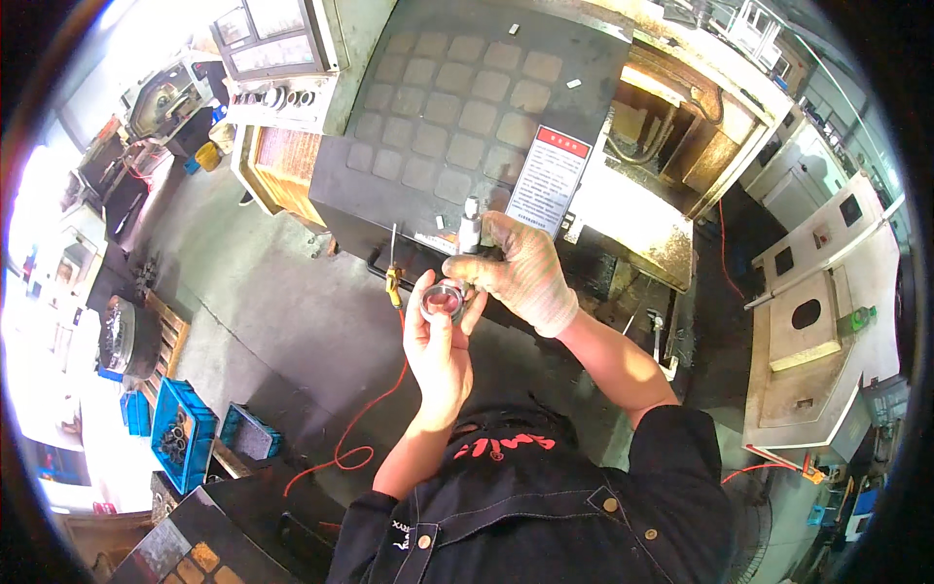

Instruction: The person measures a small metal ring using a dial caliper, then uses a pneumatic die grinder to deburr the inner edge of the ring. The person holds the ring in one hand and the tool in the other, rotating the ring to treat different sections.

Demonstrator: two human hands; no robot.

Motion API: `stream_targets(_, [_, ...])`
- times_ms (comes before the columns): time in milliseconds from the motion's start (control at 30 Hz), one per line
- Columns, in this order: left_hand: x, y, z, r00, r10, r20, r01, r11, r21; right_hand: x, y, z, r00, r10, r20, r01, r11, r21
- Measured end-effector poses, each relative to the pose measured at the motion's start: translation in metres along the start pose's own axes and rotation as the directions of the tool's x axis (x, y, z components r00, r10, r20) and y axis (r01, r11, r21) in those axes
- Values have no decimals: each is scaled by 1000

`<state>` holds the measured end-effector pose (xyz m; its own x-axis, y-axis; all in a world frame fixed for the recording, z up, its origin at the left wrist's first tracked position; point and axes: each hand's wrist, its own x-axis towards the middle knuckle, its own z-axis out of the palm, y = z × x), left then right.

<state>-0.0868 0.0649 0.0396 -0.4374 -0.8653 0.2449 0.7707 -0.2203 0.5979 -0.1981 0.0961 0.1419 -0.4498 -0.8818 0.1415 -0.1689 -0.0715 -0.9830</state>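
A shiny metal ring (455,291) is held in my bare left hand (438,355), with the fingers wrapped round it and the thumb over its near side. My right hand (525,274), in a pale work glove, is closed on a micrometer (471,230), a silver tool whose barrel points away from me. The lower part of the micrometer is hidden behind the gloved fingers, close to the ring's far edge. I cannot tell whether it touches the ring. Both hands are raised in front of a dark machine cover.
The machine's dark cover (336,190) has a red-and-white notice (550,180). A yellow air gun (393,282) hangs at its front edge on a red hose (368,407). Blue crates (195,404) with metal parts are at left. A pale machine cabinet (827,321) stands at right.
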Motion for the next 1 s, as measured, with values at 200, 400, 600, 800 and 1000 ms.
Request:
stream_targets(200, [8, 3, 2, 1000, -4, 16, 4, 1000, 29, 10, 4, -16, 980, 61, 188, -77, 994, 76])
stream_targets(400, [7, 14, -10, 972, -219, 83, 226, 971, -81, 13, 8, -36, 932, -86, 353, 126, 988, -93])
stream_targets(600, [10, 13, -18, 913, -337, 230, 383, 901, -205, 7, 35, -36, 867, -380, 323, 356, 925, 132])
stream_targets(800, [15, 10, -16, 902, -363, 233, 414, 880, -232, 14, 57, -27, 907, -331, 261, 291, 939, 180])
stream_targets(1000, [18, 5, -18, 930, -344, 129, 364, 912, -189, 8, 61, -6, 987, -150, 65, 98, 862, 497])
